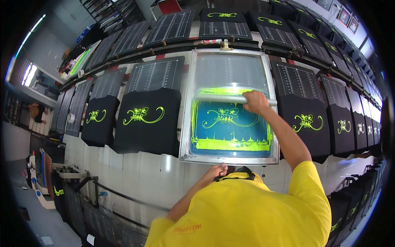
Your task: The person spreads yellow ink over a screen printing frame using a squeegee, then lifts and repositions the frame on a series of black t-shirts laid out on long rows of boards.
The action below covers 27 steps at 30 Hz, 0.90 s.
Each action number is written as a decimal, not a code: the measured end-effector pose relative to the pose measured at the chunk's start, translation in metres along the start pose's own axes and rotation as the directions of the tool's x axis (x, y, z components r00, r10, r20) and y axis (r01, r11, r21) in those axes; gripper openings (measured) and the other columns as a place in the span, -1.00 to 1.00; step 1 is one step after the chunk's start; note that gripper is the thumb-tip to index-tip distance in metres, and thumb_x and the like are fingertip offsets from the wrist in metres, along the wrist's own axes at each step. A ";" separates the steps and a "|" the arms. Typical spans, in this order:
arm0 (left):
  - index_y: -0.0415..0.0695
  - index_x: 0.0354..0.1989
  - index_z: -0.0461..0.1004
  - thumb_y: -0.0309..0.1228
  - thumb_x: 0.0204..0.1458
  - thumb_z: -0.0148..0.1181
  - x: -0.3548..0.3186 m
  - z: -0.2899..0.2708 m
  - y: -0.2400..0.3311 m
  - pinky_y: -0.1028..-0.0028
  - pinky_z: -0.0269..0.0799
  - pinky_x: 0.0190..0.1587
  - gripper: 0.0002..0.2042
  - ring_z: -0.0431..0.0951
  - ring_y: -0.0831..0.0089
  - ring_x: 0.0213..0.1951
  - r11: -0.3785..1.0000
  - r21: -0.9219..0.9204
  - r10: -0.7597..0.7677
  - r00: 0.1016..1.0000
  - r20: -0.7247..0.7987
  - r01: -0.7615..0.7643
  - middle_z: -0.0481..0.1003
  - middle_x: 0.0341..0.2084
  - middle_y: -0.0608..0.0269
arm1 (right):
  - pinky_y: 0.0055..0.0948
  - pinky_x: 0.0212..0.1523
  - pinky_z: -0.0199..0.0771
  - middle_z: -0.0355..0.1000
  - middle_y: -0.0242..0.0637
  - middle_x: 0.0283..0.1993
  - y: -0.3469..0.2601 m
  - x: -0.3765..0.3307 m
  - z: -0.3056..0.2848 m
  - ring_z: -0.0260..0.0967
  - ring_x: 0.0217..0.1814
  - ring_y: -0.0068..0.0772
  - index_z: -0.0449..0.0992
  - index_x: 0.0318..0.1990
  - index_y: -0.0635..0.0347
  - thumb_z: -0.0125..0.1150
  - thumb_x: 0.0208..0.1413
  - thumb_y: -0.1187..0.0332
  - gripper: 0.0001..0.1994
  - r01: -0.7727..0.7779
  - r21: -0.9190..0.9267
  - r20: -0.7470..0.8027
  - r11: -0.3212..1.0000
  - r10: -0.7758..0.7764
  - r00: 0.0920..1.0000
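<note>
My right hand (256, 102) is closed round a long, pale squeegee (220, 98) that lies across a screen printing frame (186, 138). The squeegee is slightly blurred and sits above the middle of the screen. On the blue mesh below it, a looping line design (224, 117) shows in neon yellow-green. Neon ink (232, 144) streaks the mesh at its near end, with more ink beyond the squeegee. My left hand (214, 170) is closed at the frame's near metal edge, its fingers partly hidden. Whatever lies under the screen shows only dimly through the mesh.
Black shirts (146, 136) with neon prints lie on printing boards (158, 74) to the left and right. A second row of boards (170, 26) stands behind. A metal rail (123, 197) runs at lower left. At far left, another person (38, 112) is visible.
</note>
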State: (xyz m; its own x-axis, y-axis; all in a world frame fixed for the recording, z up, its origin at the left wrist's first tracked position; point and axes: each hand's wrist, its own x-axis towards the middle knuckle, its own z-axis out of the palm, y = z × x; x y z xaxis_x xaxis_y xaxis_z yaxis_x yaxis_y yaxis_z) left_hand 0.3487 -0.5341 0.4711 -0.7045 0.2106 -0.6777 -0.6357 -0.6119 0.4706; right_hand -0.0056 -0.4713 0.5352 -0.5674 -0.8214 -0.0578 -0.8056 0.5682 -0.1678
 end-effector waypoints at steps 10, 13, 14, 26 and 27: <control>-0.02 -0.38 0.30 -0.05 0.34 -0.23 0.002 -0.006 -0.003 0.66 0.05 -0.46 -0.64 0.05 0.69 -0.57 0.990 0.140 0.017 1.000 0.013 -0.018 0.13 -0.66 0.54 | -0.24 -0.22 0.49 0.55 -0.01 -0.35 0.034 0.042 -0.019 0.52 -0.28 -0.06 0.64 -0.32 0.23 0.35 -0.49 0.17 -0.54 -0.141 0.392 0.471 0.909 -0.066 0.880; -0.02 -0.38 0.30 -0.03 0.33 -0.22 0.005 -0.011 -0.005 0.66 0.05 -0.46 -0.64 0.05 0.69 -0.57 0.996 0.082 0.030 0.997 0.065 -0.035 0.14 -0.66 0.54 | -0.23 -0.22 0.49 0.56 -0.01 -0.33 0.010 -0.014 -0.016 0.52 -0.30 -0.07 0.64 -0.28 0.21 0.32 -0.46 0.19 -0.54 -0.061 0.407 0.401 0.911 -0.119 0.908; -0.02 -0.38 0.30 -0.03 0.33 -0.21 0.006 -0.012 -0.006 0.66 0.05 -0.46 -0.64 0.05 0.69 -0.57 0.997 0.073 0.033 0.996 0.083 -0.039 0.14 -0.66 0.53 | -0.24 -0.22 0.50 0.56 -0.02 -0.32 -0.003 -0.037 -0.016 0.52 -0.32 -0.08 0.63 -0.25 0.21 0.30 -0.43 0.20 -0.54 -0.012 0.417 0.339 0.909 -0.144 0.930; -0.08 -0.38 0.33 -0.14 0.36 -0.22 -0.002 -0.006 0.003 0.68 0.05 -0.49 -0.65 0.07 0.69 -0.59 1.000 -0.010 -0.011 0.997 0.080 0.012 0.18 -0.67 0.52 | -0.26 -0.21 0.42 0.42 -0.32 -0.29 -0.094 -0.180 0.007 0.38 -0.21 -0.22 0.42 -0.31 0.12 0.38 -0.33 0.36 -0.66 0.132 0.041 -0.093 0.990 -0.128 0.987; -0.08 -0.39 0.33 -0.14 0.36 -0.22 -0.003 -0.005 0.006 0.68 0.04 -0.50 -0.66 0.06 0.69 -0.59 1.000 -0.003 -0.013 0.998 0.063 0.013 0.17 -0.67 0.52 | -0.26 -0.20 0.42 0.42 -0.32 -0.28 -0.094 -0.181 0.006 0.38 -0.21 -0.23 0.42 -0.30 0.12 0.38 -0.33 0.37 -0.65 0.147 0.055 -0.114 0.988 -0.140 0.984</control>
State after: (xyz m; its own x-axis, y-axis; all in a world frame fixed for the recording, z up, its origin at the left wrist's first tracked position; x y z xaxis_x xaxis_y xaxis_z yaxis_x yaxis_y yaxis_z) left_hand 0.3484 -0.5419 0.4732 -0.7146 0.2660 -0.6470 -0.6440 -0.6113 0.4600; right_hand 0.1734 -0.3760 0.5558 -0.4648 -0.8818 0.0793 -0.8696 0.4379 -0.2282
